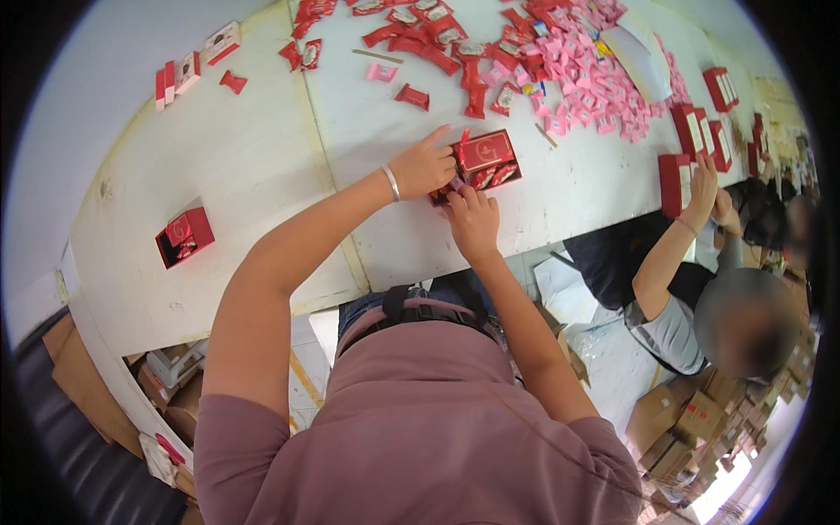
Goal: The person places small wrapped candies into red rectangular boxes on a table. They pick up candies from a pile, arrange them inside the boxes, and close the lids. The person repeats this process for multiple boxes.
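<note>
A red gift box [514,172] lies on the white table before me, with red-wrapped sweets [493,176] and a red card [486,151] bearing a gold emblem inside. My left hand [423,167], a silver bangle at its wrist, is at the box's left end with its index finger stretched out. My right hand [474,220] reaches over the near left edge, its fingertips at a small pink-wrapped piece [457,183]. Whether either hand grips anything is hard to see. Farther off lie loose red-wrapped sweets [441,56] and a large heap of pink-wrapped pieces [581,85].
Another red box [200,226] with sweets sits at the left. Small boxes [223,43] stand at the far left. At the right, a co-worker's hands [703,187] are beside several red boxes [688,131]. A white sheet [636,59] lies on the pink heap. Cardboard boxes [699,417] cover part of the floor.
</note>
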The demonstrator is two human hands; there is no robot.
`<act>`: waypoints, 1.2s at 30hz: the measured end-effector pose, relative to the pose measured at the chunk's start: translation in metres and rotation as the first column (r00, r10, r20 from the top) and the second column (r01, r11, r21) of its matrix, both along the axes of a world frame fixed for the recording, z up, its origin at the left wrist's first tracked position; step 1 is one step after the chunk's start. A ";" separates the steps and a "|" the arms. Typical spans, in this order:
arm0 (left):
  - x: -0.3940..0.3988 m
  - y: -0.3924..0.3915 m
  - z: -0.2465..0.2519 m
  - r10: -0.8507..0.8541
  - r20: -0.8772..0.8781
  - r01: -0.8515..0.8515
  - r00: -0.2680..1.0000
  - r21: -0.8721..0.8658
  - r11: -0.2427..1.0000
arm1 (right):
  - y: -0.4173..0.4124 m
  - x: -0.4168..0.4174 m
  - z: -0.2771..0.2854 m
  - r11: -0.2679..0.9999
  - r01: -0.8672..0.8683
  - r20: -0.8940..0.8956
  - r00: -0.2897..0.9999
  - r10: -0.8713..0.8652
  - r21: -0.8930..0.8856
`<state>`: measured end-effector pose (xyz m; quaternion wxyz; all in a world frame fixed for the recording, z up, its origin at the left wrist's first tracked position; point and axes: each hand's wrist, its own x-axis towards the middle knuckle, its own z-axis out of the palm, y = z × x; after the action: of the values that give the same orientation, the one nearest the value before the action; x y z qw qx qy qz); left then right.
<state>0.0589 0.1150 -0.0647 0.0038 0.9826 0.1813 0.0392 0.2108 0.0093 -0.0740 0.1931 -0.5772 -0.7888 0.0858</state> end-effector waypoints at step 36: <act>-0.209 -0.146 0.006 0.882 0.266 -0.920 0.389 0.063 0.386 | 0.039 0.197 0.038 0.989 0.129 -0.066 0.990 -0.124 0.076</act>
<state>-0.1499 -0.0311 -0.0588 -0.0997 0.7108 0.6809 0.1456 0.4078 0.0484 -0.0359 0.2452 -0.6149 -0.7472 0.0592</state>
